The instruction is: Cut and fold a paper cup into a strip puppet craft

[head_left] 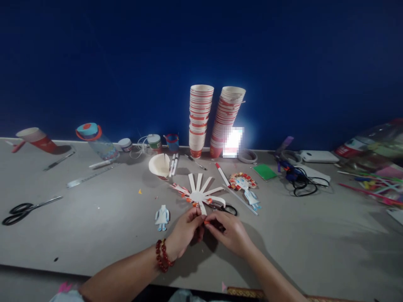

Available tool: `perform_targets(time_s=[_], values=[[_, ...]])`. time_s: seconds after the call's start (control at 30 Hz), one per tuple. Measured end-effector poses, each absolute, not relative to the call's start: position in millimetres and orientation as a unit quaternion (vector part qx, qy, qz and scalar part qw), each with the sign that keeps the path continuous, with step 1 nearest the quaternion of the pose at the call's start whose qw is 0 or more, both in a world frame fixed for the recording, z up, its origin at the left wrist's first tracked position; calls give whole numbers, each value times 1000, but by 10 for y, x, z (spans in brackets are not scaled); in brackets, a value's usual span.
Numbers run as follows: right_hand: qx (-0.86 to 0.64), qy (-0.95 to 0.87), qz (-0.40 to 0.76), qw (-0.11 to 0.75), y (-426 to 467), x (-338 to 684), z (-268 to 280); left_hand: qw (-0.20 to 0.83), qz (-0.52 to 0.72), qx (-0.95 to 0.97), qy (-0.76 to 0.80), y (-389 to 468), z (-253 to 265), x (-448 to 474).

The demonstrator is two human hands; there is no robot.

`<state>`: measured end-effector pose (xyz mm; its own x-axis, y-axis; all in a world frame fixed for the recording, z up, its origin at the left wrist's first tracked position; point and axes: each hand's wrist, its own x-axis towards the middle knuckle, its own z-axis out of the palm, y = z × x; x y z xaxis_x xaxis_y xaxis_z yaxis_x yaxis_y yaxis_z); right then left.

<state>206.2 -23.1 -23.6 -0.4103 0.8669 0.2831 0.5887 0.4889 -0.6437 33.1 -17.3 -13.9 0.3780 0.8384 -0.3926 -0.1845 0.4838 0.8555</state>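
Observation:
A paper cup cut into strips (197,196) fans out around its round white base, with several strips straight and some folded into orange-and-white loops. My left hand (185,230), with red beads at its wrist, pinches the strip nearest me. On the same strip's end, my right hand (231,233) closes its thumb and fingers, where a bit of orange shows. Behind the hands, black-handled scissors (231,209) lie partly hidden under the cut cup. A small paper doll body (162,218) lies left of my left hand. Beyond my right hand is a finished-looking paper doll (248,188) with looped hair.
Two tall stacks of paper cups (201,117) stand against the blue wall. Another pair of scissors (31,209) lies far left, near a water bottle (99,142). On the right are a glue gun (292,173), a green square (264,171) and plastic-wrapped craft sticks (374,184).

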Motion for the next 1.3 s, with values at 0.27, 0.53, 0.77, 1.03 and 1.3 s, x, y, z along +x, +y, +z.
perform_targets(time_s=[0.27,0.53,0.77,1.03,1.3], values=[[-431,-817,233,303,-232,2058,-222,723,362,376,452,-160,-211,332],[-433,-795,306,294,-213,2082,-151,725,364,367,455,-163,-197,335],[-458,-722,398,332,-203,2061,-201,711,383,392,442,-160,-239,360],[-460,-672,450,367,-199,2038,-235,715,391,386,432,-165,-199,369],[-440,-687,466,343,-192,2087,-218,729,398,367,419,-160,-216,365]])
